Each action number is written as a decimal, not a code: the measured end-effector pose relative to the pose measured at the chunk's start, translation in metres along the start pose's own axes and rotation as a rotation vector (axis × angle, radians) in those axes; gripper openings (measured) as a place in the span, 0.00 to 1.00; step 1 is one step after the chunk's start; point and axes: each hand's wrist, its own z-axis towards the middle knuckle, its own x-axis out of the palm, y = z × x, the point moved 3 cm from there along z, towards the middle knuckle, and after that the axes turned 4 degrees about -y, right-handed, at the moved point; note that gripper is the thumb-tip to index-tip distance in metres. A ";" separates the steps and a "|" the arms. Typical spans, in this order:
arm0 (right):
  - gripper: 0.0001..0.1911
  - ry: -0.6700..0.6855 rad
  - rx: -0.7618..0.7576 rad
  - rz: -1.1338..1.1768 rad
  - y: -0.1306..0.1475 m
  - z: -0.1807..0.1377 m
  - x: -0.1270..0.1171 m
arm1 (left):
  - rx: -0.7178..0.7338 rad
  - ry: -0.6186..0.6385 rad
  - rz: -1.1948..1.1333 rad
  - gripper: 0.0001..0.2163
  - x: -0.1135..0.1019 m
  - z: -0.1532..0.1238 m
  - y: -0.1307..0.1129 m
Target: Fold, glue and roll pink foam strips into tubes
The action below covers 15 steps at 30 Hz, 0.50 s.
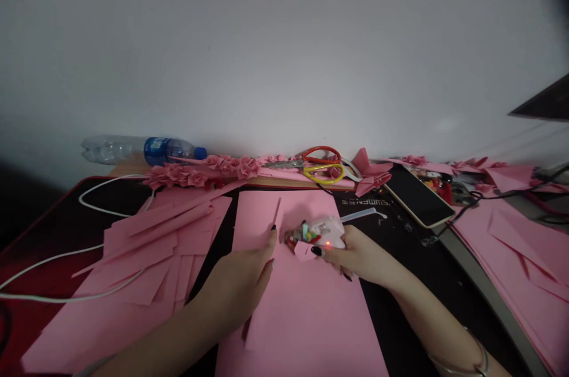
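Down the middle lies a large sheet of pink paper point(320, 318), with a narrower folded pink piece point(262, 315) along its left part. My left hand point(242, 276) rests on that piece, index finger stretched forward and touching its raised edge, gripping nothing. Just to the right, my right hand point(355, 252) is closed around a small pale glue gun point(326, 227) with a lit red light and a multicoloured front. A translucent glue stick point(358, 215) shows behind it. Beside my right thumb is a small pink paper piece point(304, 251); whether I pinch it, I cannot tell.
Pink sheets point(146, 252) pile up on the left, crossed by a white cable point(53, 299). Along the wall lie paper flowers point(186, 174), a plastic bottle point(173, 150) and scissors point(322, 165). A phone point(420, 196) and more pink paper point(511, 246) are at right.
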 end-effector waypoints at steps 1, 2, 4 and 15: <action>0.15 0.015 0.008 -0.003 0.000 0.000 0.000 | 0.001 -0.002 0.000 0.25 0.000 0.000 0.000; 0.15 0.005 0.023 -0.003 0.000 0.000 0.000 | 0.000 -0.003 0.001 0.25 0.000 0.000 0.000; 0.15 -0.060 0.047 0.011 -0.001 0.000 -0.003 | -0.007 -0.005 0.006 0.25 0.001 -0.001 0.001; 0.15 -0.054 0.036 0.029 -0.002 0.000 -0.005 | -0.001 -0.002 0.011 0.24 -0.002 -0.001 -0.001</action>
